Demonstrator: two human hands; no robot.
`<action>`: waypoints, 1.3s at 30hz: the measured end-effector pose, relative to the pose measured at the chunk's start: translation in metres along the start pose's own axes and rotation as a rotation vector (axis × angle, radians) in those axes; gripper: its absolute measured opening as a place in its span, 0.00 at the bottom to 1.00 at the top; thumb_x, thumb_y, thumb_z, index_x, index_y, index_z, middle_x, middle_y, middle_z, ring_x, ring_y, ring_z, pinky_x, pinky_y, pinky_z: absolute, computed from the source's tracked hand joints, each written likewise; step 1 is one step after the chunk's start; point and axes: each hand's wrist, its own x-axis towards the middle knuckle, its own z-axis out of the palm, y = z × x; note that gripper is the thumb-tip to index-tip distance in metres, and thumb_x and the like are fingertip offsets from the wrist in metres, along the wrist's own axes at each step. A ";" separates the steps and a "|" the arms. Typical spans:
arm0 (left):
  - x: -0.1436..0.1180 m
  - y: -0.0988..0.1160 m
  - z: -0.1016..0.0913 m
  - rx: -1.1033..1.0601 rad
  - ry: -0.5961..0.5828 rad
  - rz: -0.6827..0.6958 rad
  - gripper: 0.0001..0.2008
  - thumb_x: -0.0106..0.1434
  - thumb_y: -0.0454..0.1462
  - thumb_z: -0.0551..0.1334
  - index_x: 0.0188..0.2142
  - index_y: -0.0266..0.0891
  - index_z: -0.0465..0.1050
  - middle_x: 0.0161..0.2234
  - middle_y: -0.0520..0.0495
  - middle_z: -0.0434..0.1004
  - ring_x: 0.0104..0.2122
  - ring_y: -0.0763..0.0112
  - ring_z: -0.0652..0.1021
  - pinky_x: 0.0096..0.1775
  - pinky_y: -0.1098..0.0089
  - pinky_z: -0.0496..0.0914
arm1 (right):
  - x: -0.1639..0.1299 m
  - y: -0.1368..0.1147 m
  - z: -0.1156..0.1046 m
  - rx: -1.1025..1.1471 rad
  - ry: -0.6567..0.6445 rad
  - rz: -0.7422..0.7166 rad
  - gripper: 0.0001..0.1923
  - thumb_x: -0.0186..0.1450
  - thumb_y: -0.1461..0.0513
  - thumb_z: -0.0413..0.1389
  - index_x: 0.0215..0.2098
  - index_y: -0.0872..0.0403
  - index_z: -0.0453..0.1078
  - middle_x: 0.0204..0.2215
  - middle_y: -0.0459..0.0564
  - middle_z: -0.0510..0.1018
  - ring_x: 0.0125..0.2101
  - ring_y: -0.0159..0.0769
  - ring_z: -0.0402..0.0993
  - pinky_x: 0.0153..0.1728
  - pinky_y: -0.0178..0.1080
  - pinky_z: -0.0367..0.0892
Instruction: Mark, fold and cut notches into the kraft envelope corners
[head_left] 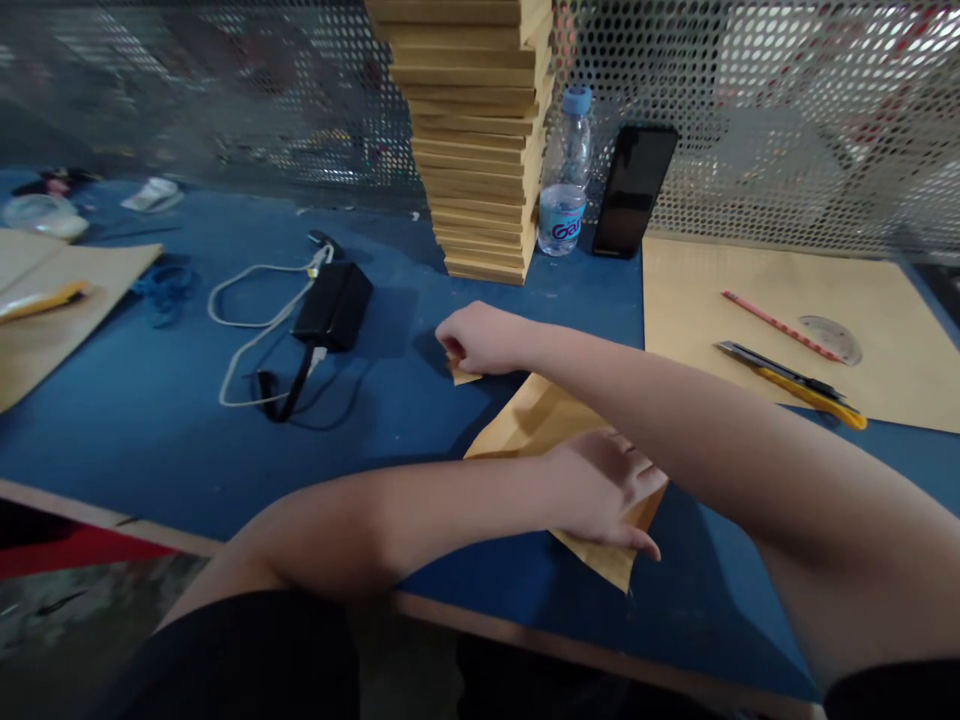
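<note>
My arms cross over a blue table. My left hand [604, 485] lies palm down with fingers spread on a brown paper piece [536, 420], perhaps an envelope or folded sheet, near the front edge. Beyond it, my right hand [484, 338] is closed, knuckles up, over a small brown paper scrap [465, 376], whose corner pokes out beneath the fingers. My right forearm passes over part of the larger paper and hides some of its right side.
A tall stack of brown paper pieces [480, 150] stands at the back, beside a water bottle [562, 190] and a phone [636, 190]. Right: brown sheet [690, 300], pencil [780, 325], protractor [844, 338], box cutter [795, 382]. Left: black power adapter [334, 305] with cables, another cutter [45, 300].
</note>
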 end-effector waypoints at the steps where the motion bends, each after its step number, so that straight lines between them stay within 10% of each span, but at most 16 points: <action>1: -0.001 0.000 -0.001 0.009 0.020 0.009 0.50 0.71 0.67 0.55 0.73 0.29 0.61 0.73 0.32 0.63 0.71 0.47 0.65 0.68 0.57 0.61 | -0.005 0.009 -0.005 0.005 0.021 0.023 0.09 0.57 0.73 0.62 0.31 0.53 0.73 0.34 0.47 0.82 0.36 0.35 0.72 0.37 0.38 0.59; 14: -0.006 -0.003 -0.006 0.050 0.085 0.057 0.50 0.73 0.65 0.56 0.74 0.24 0.59 0.75 0.30 0.59 0.75 0.49 0.61 0.73 0.59 0.55 | -0.107 0.118 -0.043 0.031 0.578 0.524 0.09 0.67 0.61 0.56 0.42 0.56 0.77 0.41 0.55 0.83 0.41 0.42 0.77 0.45 0.45 0.69; 24: -0.010 -0.003 -0.005 0.062 0.144 0.115 0.43 0.74 0.62 0.56 0.69 0.25 0.66 0.70 0.28 0.68 0.69 0.47 0.69 0.68 0.56 0.63 | -0.310 0.056 0.012 0.141 0.247 0.380 0.19 0.66 0.42 0.63 0.40 0.47 0.78 0.34 0.49 0.84 0.33 0.42 0.80 0.34 0.44 0.73; 27: -0.011 0.005 -0.009 0.120 0.151 0.198 0.34 0.76 0.55 0.60 0.64 0.26 0.71 0.63 0.29 0.74 0.59 0.50 0.77 0.57 0.57 0.73 | -0.351 0.032 0.054 0.030 0.250 0.294 0.22 0.62 0.47 0.69 0.52 0.43 0.79 0.50 0.55 0.84 0.47 0.49 0.84 0.44 0.48 0.79; 32: -0.018 -0.001 -0.029 0.084 0.112 0.078 0.27 0.76 0.50 0.62 0.63 0.31 0.73 0.66 0.29 0.72 0.59 0.47 0.78 0.57 0.51 0.75 | -0.372 0.017 0.090 -0.137 0.396 0.240 0.16 0.73 0.54 0.58 0.57 0.48 0.77 0.51 0.59 0.82 0.50 0.53 0.82 0.50 0.54 0.77; 39: -0.036 -0.074 -0.056 -0.062 -0.036 -0.375 0.23 0.72 0.49 0.67 0.57 0.35 0.80 0.77 0.29 0.51 0.77 0.35 0.52 0.73 0.36 0.52 | -0.366 0.019 0.082 -0.113 0.419 0.202 0.14 0.72 0.61 0.56 0.55 0.53 0.73 0.46 0.58 0.82 0.45 0.49 0.81 0.48 0.51 0.76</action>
